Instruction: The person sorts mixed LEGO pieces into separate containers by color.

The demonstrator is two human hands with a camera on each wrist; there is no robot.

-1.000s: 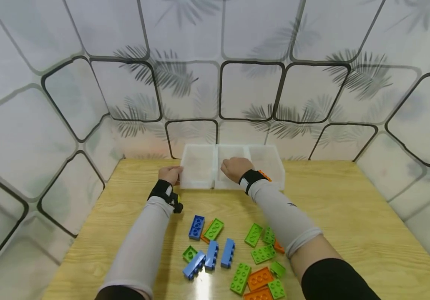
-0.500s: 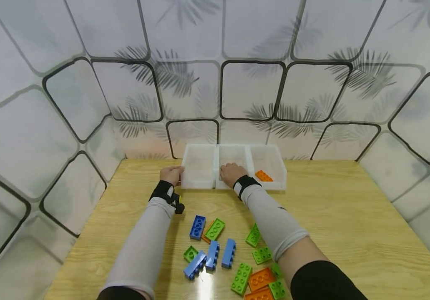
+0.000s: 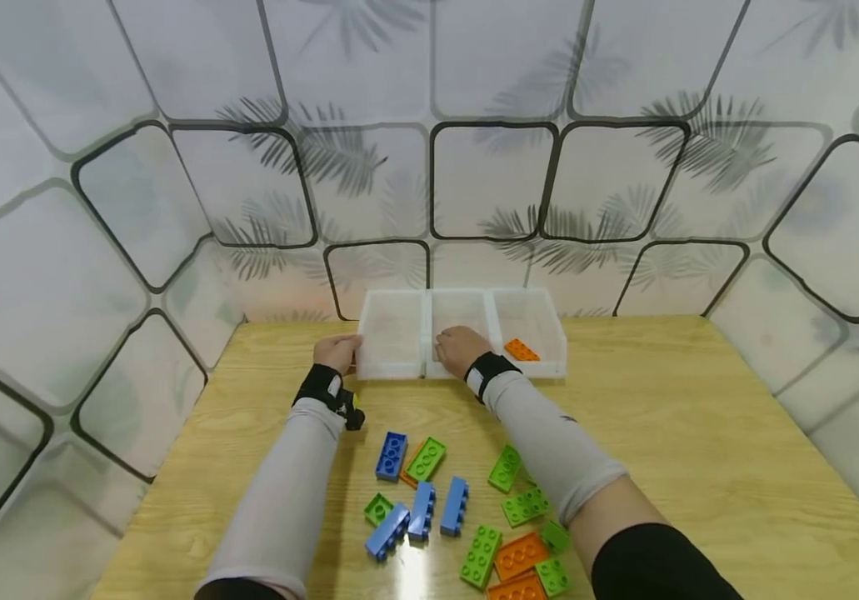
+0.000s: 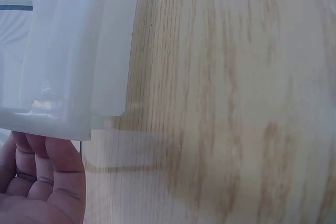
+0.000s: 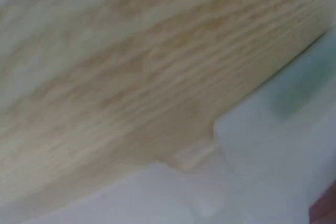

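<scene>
Three white translucent bins stand side by side at the table's back: a left bin, a middle bin and a right bin. My left hand grips the left bin's outer side; in the left wrist view, curled fingers sit under its rim. Inside the middle bin is my right hand, its fingertips hidden. Through a bin wall in the right wrist view shows a blurred green patch; whether my fingers hold it is unclear. An orange brick lies in the right bin.
On the wooden table, nearer me, lie several blue bricks, green bricks and orange bricks. My right forearm passes over some of them. A patterned curtain hangs behind the bins.
Over the last second my right hand lowers into the middle bin and shifts slightly left, uncovering the orange brick in the right bin. The left hand keeps its place.
</scene>
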